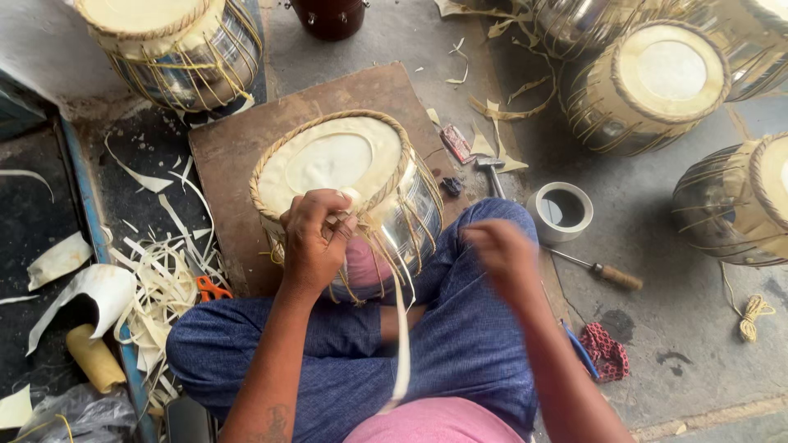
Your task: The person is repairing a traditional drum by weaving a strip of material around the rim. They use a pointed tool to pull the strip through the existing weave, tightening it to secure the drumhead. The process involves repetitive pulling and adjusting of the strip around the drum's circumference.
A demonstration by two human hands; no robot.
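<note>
A shiny metal drum with a cream hide head and braided rim (345, 176) sits at the centre of the view, resting on a brown wooden board (238, 148) against the person's blue-trousered legs. The left hand (316, 238) lies at six o'clock on the drum's rim, fingers pinched narrowly on a pale hide strap (402, 328) that hangs down toward the lap. The right hand (502, 254), at four o'clock from the drum, is blurred, so I cannot tell its grip. A roll of white tape (562, 212) lies at three o'clock, a wooden-handled tool (603, 272) just below it.
</note>
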